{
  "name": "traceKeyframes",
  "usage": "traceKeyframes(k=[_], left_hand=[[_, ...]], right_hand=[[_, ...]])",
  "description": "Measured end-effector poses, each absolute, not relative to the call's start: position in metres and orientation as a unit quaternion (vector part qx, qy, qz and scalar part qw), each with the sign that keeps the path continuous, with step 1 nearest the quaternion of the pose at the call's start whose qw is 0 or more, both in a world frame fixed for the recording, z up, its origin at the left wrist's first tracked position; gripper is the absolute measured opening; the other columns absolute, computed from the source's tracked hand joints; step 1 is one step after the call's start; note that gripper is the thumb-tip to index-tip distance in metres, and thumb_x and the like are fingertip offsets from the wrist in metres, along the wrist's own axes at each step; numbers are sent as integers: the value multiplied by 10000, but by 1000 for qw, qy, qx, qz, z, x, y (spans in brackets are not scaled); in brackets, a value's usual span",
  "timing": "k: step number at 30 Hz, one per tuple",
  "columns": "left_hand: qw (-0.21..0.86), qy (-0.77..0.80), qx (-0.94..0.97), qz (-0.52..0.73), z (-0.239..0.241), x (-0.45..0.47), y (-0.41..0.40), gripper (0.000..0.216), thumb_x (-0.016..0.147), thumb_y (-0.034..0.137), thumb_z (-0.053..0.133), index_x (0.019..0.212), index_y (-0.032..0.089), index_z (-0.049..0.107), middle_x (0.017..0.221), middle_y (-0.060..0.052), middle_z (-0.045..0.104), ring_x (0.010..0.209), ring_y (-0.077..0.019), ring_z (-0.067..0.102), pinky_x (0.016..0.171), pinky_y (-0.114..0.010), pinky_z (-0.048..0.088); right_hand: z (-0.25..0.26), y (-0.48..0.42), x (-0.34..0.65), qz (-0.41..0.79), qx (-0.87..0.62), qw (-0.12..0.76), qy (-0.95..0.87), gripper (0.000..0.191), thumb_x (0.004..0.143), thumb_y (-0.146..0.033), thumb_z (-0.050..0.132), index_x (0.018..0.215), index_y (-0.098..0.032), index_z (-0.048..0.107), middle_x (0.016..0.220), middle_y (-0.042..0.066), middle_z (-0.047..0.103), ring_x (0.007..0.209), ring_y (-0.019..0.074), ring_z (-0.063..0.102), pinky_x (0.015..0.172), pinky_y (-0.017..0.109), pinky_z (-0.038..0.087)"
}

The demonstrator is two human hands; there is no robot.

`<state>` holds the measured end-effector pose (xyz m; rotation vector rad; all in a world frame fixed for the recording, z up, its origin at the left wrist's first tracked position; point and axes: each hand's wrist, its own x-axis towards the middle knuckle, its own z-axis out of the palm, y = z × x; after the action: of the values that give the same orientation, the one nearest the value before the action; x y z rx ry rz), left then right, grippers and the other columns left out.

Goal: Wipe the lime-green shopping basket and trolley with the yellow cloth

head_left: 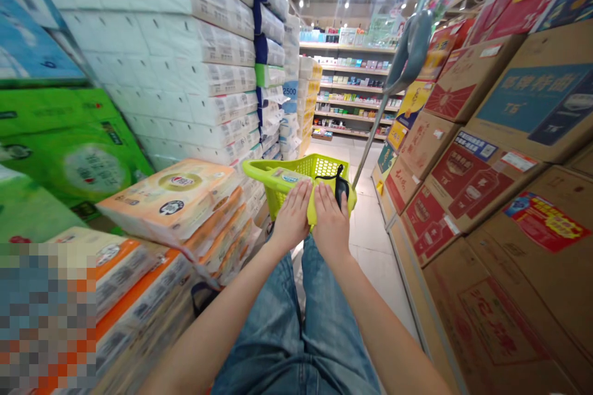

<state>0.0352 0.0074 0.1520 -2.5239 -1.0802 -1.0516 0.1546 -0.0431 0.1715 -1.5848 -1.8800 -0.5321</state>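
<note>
My left hand (295, 207) lies with its fingers stretched out on the near rim of a yellow-green plastic shopping basket (303, 166). Beside it, my right hand (330, 222) rests flat on the same rim, fingers pointing forward. Both thumbs are partly hidden. A small black item with a looped cord (341, 185) touches the fingers of my right hand; its kind is not clear. A grey metal pole (370, 142) slants up from the basket's right side and carries a grey plastic loop handle (407, 52).
White tissue packs (139, 43) are piled high on the left, with orange tissue packs (171, 197) lower down. Cardboard cartons (523, 136) line the right side. A pale tiled floor (370, 228) runs between them toward shelves of small goods (352, 83).
</note>
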Motion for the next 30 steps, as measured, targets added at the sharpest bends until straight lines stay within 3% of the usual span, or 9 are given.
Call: traceKeyframes(k=[6, 11, 14, 24, 30], left_hand=[[113, -374, -851, -350, 152, 34, 8, 866, 747, 63, 446, 1551, 85, 124, 1605, -152, 264, 1513, -256, 168, 1220, -465, 231], [97, -367, -849, -368, 154, 39, 5, 904, 732, 59, 468, 1556, 88, 98, 1602, -161, 265, 1507, -287, 182, 1213, -492, 245], [92, -367, -848, -371, 154, 40, 4, 911, 731, 57, 475, 1556, 88, 90, 1603, -165, 258, 1508, -292, 176, 1213, -497, 243], [92, -369, -851, -361, 152, 36, 8, 832, 793, 129, 484, 1547, 74, 136, 1598, -169, 267, 1510, -276, 173, 1217, -480, 230], [99, -367, -855, -352, 153, 34, 7, 865, 752, 64, 461, 1551, 85, 130, 1598, -160, 274, 1509, -265, 181, 1221, -470, 224]], right_hand=[[156, -63, 176, -200, -566, 308, -738, 830, 729, 35, 369, 1532, -154, 281, 1570, 76, 369, 1476, 171, 288, 1240, 446, 100], [147, -71, 220, -156, -591, 375, -697, 897, 682, 32, 359, 1550, -151, 225, 1593, 107, 318, 1497, 198, 238, 1213, 471, 241], [154, -64, 229, -134, -603, 400, -678, 898, 666, 31, 360, 1540, -150, 262, 1569, 116, 365, 1477, 202, 291, 1196, 464, 296], [169, -43, 155, -195, -583, 325, -719, 684, 793, -4, 399, 1471, -91, 407, 1522, 146, 433, 1427, 230, 384, 1196, 458, 284], [163, -62, 178, -152, -563, 335, -740, 830, 712, 45, 377, 1519, -138, 321, 1569, 95, 367, 1476, 193, 293, 1219, 449, 248]])
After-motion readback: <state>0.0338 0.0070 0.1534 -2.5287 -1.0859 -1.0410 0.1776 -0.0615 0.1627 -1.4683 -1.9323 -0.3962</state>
